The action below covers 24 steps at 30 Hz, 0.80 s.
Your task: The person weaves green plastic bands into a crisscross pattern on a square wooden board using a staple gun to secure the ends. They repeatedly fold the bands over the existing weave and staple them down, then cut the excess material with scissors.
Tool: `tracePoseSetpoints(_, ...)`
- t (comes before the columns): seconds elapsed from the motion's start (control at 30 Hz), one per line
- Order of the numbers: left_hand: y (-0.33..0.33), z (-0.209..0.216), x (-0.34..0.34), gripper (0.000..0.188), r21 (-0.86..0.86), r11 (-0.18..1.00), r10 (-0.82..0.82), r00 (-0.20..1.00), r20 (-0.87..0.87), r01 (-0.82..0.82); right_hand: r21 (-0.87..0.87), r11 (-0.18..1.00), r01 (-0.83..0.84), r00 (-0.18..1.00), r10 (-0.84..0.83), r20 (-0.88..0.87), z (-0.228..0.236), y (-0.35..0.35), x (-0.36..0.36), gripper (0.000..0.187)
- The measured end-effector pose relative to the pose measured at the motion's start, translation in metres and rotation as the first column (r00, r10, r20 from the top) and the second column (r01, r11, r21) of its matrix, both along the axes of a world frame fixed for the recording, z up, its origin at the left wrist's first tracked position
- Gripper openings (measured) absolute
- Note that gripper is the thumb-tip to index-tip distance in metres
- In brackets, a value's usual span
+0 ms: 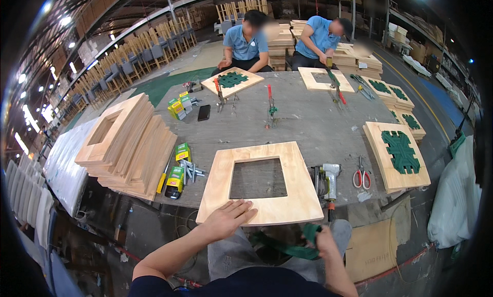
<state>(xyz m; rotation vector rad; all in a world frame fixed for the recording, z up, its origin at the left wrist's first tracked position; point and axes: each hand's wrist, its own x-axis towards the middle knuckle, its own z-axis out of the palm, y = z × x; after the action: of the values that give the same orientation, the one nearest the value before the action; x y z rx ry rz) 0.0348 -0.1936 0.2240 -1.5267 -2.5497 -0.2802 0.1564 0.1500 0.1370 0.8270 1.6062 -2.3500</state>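
A plywood panel (pixel 303 192) with a square cut-out lies before me at the table's near edge. My left hand (pixel 229 218) rests flat on its near left part, fingers stretched out and holding nothing. My right hand (pixel 326 241), below the panel's near right corner, is closed round a green webbing strap (pixel 295 251) that hangs over my lap. Right beside the panel lies a pneumatic staple gun (pixel 330 181). Farther right are scissors (pixel 362 174) with red handles and a stack of panels with green woven webbing (pixel 400 151) across the top one's opening.
Cut-out panels (pixel 118 143) stand piled at left, near green-yellow boxes (pixel 175 179), loose staple strips (pixel 192 171) and a screwdriver (pixel 164 176). A phone (pixel 204 112) and a webbing tool (pixel 270 104) lie farther back. Two co-workers in blue shirts (pixel 246 43) sit across the table (pixel 236 132).
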Motion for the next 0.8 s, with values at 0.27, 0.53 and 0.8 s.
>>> tracePoseSetpoints(0.27, -0.009, -0.021, -0.008, 0.072, -0.068, 0.994, 0.086, 0.995, 0.048, -0.083, 0.947, 0.269, 0.176, 0.984, -0.051, -0.169, 0.016, 0.115, -0.084, 0.03)
tracePoseSetpoints(0.53, -0.023, -0.081, 0.017, 0.087, -0.023, 0.832, 0.555, 0.83, 0.061, -0.554, 0.992, 0.123, -0.017, 0.999, 0.031, 0.013, -0.012, 0.103, -0.131, 0.037)
tracePoseSetpoints(0.8, -0.024, -0.098, 0.023, 0.096, 0.277, 0.569, 0.791, 0.608, 0.075, -0.775, 0.999, -0.028, 0.042, 0.998, -0.049, -0.044, -0.013, 0.15, -0.138, 0.034)
